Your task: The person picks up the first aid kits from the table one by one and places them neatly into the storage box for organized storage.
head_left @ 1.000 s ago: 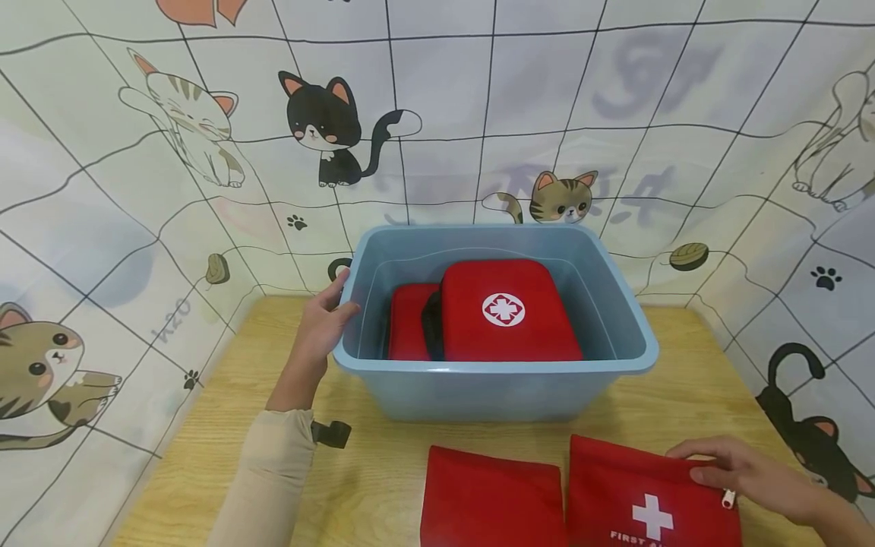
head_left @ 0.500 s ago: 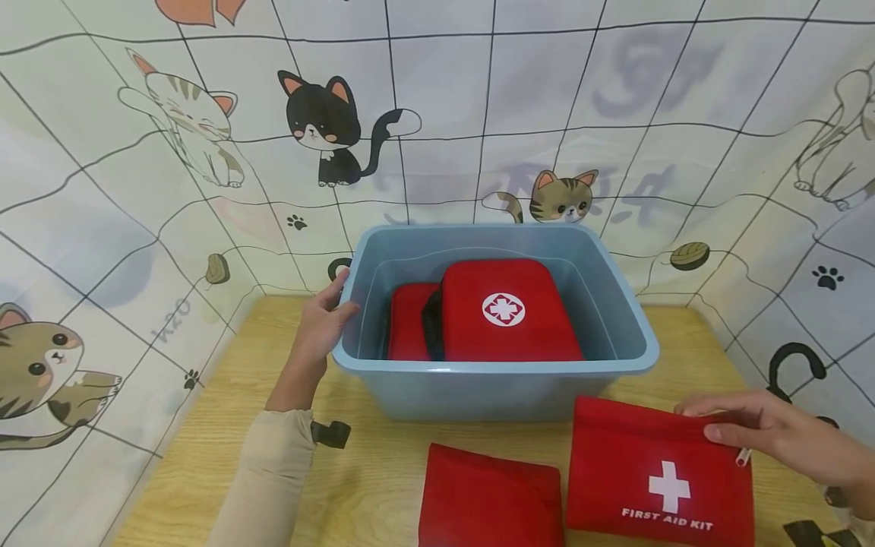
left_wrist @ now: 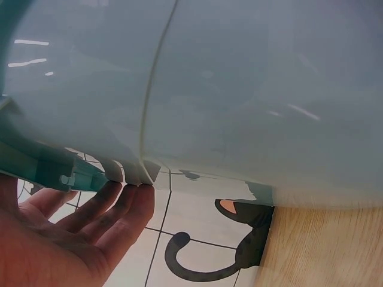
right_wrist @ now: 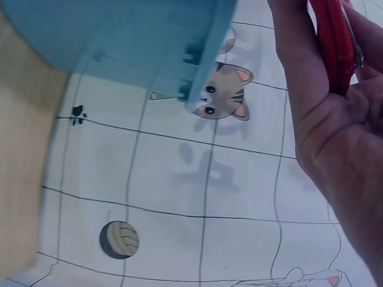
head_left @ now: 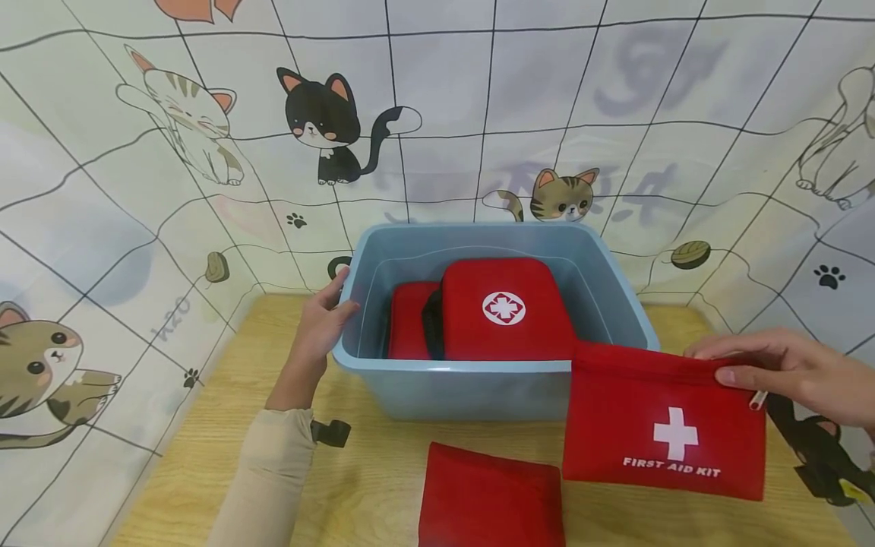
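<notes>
My right hand [head_left: 796, 376] pinches the top edge of a flat red zippered first aid pouch [head_left: 615, 425], printed with a white cross, between thumb and fingers. The pouch hangs upright and overlaps the bin's front right corner in the head view; its zipper pull [head_left: 757, 399] shows below the thumb. At the left end of the light blue plastic bin [head_left: 472, 391], my left hand [head_left: 321, 323] grips the rim, thumb over the top and fingers against the outer wall [left_wrist: 239, 107]. Inside the bin, a red first aid case [head_left: 509, 327] with a round white emblem leans beside another red case [head_left: 412, 323].
A second flat red pouch [head_left: 491, 497] lies on the wooden table [head_left: 369, 486] in front of the bin, cut off by the view's bottom edge. Cat-patterned wall covering [head_left: 444, 91] rises behind the bin and on both sides.
My right hand has raised the first aid pouch from the table, up and slightly right, to the height of the bin's front rim. The left hand and bin have stayed in place.
</notes>
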`<state>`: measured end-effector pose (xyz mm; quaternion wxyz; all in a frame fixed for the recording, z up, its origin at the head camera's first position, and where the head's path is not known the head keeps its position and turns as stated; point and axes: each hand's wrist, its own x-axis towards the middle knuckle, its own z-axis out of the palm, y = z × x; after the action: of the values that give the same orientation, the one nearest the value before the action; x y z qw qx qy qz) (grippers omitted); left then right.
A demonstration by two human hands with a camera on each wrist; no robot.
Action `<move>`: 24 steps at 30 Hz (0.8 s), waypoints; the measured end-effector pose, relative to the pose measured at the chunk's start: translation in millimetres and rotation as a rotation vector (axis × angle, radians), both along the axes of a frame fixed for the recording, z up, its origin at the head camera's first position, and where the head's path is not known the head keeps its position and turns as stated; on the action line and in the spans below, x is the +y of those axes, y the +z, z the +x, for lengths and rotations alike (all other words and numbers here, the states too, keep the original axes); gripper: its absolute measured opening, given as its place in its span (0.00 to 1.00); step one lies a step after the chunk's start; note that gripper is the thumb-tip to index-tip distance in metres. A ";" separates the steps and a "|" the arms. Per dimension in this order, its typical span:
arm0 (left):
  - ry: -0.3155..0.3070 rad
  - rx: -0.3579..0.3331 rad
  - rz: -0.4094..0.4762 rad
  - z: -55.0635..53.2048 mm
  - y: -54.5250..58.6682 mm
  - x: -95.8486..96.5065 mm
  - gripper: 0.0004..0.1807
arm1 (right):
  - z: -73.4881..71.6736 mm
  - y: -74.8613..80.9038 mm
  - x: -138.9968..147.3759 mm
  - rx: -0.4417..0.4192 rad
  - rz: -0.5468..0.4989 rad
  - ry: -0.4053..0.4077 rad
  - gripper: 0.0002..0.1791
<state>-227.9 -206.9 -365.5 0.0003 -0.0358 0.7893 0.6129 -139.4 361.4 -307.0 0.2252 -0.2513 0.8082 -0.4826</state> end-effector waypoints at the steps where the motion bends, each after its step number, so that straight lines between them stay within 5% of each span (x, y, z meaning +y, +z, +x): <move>1: 0.001 0.000 0.001 0.0 0.3 -0.2 0.36 | -2.1 3.4 -1.6 0.010 0.013 -0.027 0.28; 9: 0.002 0.001 0.021 1.1 0.9 -2.2 0.36 | -19.4 20.1 -24.9 0.202 0.134 -0.308 0.23; 24: 0.011 -0.015 0.000 1.5 1.9 1.2 0.36 | -59.8 36.7 -56.1 0.146 -0.033 -0.326 0.24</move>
<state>-226.4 -205.6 -363.5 0.0029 -0.0444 0.7891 0.6127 -199.1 305.3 -270.3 0.0807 -0.1552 0.8444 -0.5063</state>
